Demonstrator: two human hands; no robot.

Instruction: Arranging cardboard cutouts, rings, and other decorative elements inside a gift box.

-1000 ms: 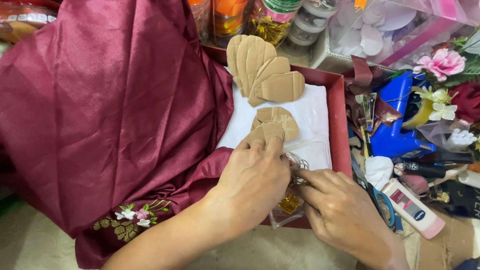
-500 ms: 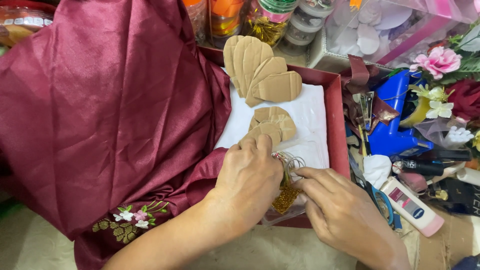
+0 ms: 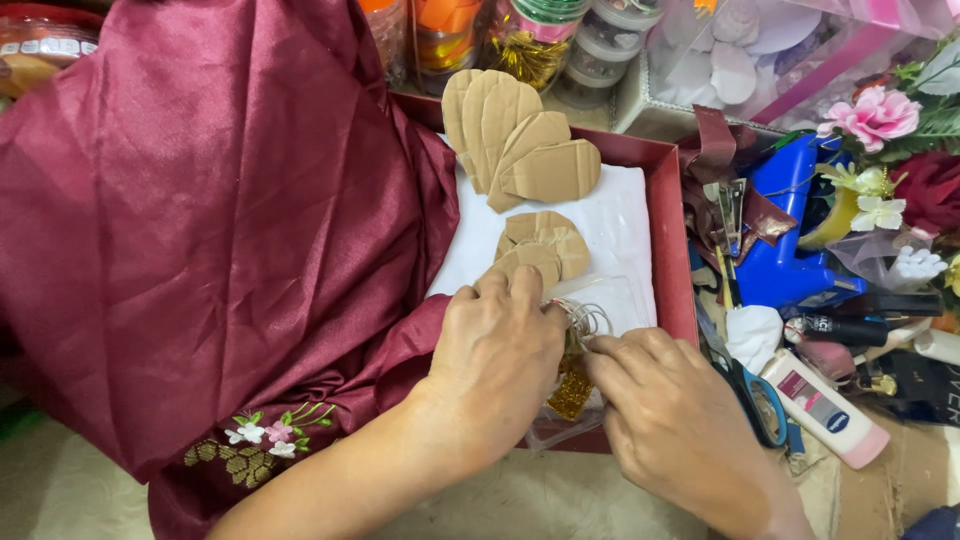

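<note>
My left hand (image 3: 497, 362) and my right hand (image 3: 668, 425) meet over the near end of a dark red box (image 3: 672, 225) lined with white padding (image 3: 620, 225). Both pinch a small gold ornament (image 3: 572, 392) with thin wire loops (image 3: 585, 318), lying on a clear plastic packet (image 3: 620, 295). Just beyond my left fingers lie small brown card petals (image 3: 545, 242). A fan of larger brown card petals (image 3: 515, 135) rests at the box's far end. Maroon satin cloth (image 3: 200, 230) with embroidered flowers (image 3: 265, 445) drapes over the box's left side.
Jars of beads and glitter (image 3: 520, 40) stand behind the box. To the right are a blue glue gun (image 3: 790, 240), artificial flowers (image 3: 880, 120), ribbon scraps, blue-handled scissors (image 3: 760, 400), a white and pink lotion tube (image 3: 825, 408) and a clear pink-edged box (image 3: 760, 50).
Both hands stay at the gold ornament; the fingers have shifted slightly and the wire loops now show more clearly between them.
</note>
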